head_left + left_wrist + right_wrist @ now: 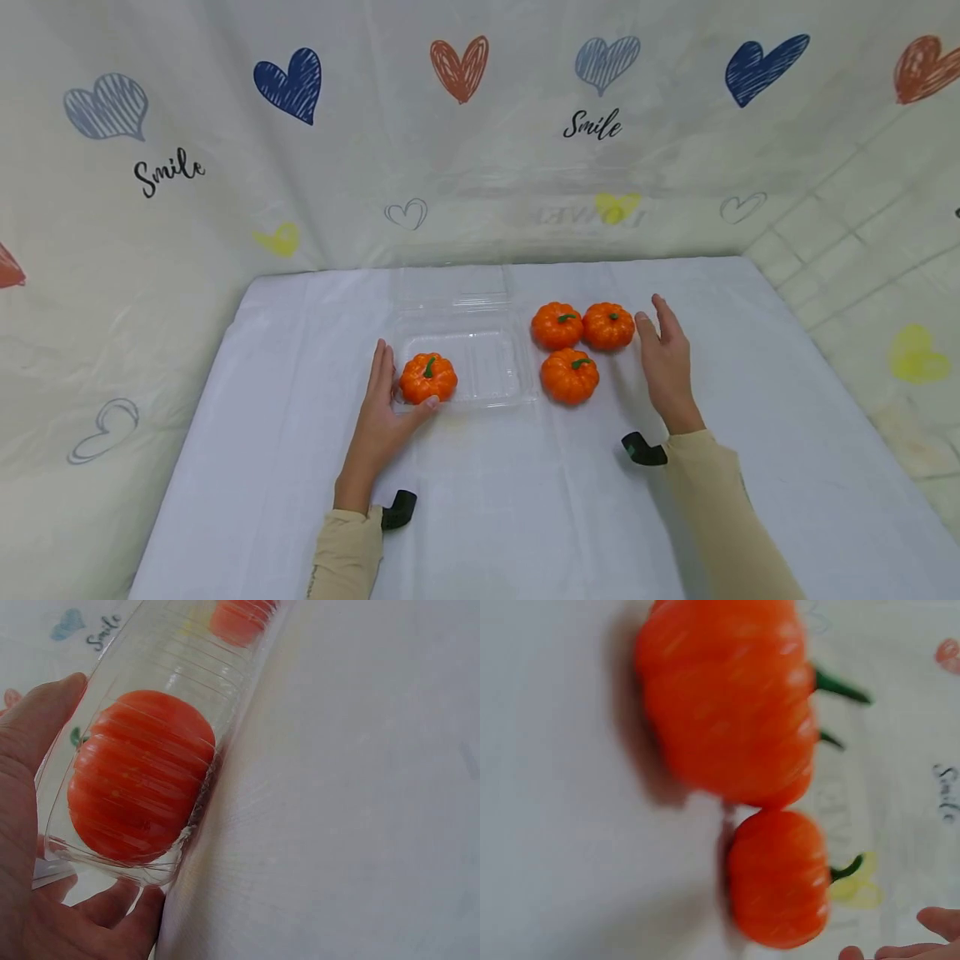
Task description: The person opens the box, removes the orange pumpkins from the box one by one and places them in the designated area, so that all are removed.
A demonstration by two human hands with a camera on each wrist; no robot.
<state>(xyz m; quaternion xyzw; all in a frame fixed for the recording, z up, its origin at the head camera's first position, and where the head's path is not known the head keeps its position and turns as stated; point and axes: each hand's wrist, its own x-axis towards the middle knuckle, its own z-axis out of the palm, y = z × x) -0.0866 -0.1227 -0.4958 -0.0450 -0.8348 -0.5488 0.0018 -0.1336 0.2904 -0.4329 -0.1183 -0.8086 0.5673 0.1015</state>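
Observation:
A clear plastic container (487,367) stands with its lid raised at the back, and one orange pumpkin (428,377) sits in its left part. My left hand (381,429) grips the container's front left corner, thumb at the front rim and fingers along the left side. In the left wrist view that pumpkin (142,776) shows through the container wall (202,671). Right of the container are three pumpkins (570,377) close together. My right hand (666,367) is just right of them, fingers extended and holding nothing; in the right wrist view its fingertips show (937,937) below right of two pumpkins (778,879).
A white cloth (495,508) covers the table. Behind its back edge hangs a pale sheet (487,150) printed with hearts and words. A dark wrist piece (399,509) juts from the left sleeve, another (643,450) from the right.

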